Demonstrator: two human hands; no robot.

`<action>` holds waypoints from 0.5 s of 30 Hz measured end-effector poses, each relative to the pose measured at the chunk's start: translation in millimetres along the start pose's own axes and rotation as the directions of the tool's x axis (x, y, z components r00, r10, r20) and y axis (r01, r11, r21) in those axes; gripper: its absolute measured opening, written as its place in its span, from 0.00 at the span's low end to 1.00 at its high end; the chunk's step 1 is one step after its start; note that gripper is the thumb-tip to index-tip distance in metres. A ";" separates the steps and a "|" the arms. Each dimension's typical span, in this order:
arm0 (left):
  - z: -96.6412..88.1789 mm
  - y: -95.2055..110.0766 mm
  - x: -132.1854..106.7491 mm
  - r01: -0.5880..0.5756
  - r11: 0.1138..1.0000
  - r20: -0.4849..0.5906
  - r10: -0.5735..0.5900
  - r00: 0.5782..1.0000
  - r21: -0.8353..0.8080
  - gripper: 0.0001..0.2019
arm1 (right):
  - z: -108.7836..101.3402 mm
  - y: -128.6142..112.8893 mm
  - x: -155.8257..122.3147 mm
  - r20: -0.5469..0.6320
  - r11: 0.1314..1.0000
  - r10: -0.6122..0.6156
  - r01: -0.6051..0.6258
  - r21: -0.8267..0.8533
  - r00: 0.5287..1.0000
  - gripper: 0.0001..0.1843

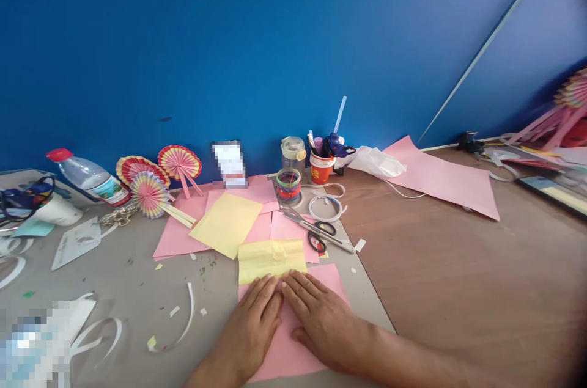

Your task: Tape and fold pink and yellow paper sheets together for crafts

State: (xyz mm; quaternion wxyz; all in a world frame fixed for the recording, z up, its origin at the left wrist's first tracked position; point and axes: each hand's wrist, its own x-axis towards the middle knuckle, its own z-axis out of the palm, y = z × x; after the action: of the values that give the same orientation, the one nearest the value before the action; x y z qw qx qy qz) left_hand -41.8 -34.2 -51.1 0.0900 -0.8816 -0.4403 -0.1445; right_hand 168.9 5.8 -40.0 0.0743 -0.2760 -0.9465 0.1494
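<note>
My left hand (255, 325) lies flat with its fingers stretched forward, the tips on the near edge of a yellow paper strip (271, 255). Beside it my right hand (318, 321) rests the same way, its fingertips close to the left ones along that edge. Under both palms spreads a pink paper sheet (293, 357), partly covered by the hands. The yellow strip shows faint creases and overlaps the sheet's far part. Beyond it are a loose yellow square (228, 224) and scissors (316, 235) with black handles.
Folded paper fans (180, 165), a bottle (98, 180) and a phone (230, 163) line the blue wall. A red cup (321, 169) of tools stands near a jar (293, 156) and a tape roll (325, 208). A large pink sheet (444, 177) lies right; paper scraps litter the left.
</note>
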 end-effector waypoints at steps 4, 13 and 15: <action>-3.1 1.1 1.2 -0.014 1.000 -0.002 0.014 1.000 0.008 0.16 | -3.5 0.5 -2.5 0.031 0.999 0.036 -0.035 -0.031 0.999 0.34; -7.3 1.5 -0.1 0.037 0.999 0.034 -0.036 0.999 -0.039 0.15 | -14.5 7.6 -9.6 0.065 0.984 0.094 -0.083 -0.156 0.993 0.28; -10.2 0.6 -1.1 0.036 0.999 0.036 -0.035 0.999 -0.021 0.14 | -15.4 8.6 -9.0 0.059 0.982 0.091 -0.079 -0.172 0.994 0.27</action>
State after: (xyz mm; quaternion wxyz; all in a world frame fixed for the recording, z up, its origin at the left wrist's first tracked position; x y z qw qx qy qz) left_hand -43.8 -38.3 -41.9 0.0699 -0.8771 -0.4557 -0.1351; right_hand 184.1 11.5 -28.7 0.0126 -0.3164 -0.9451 0.0805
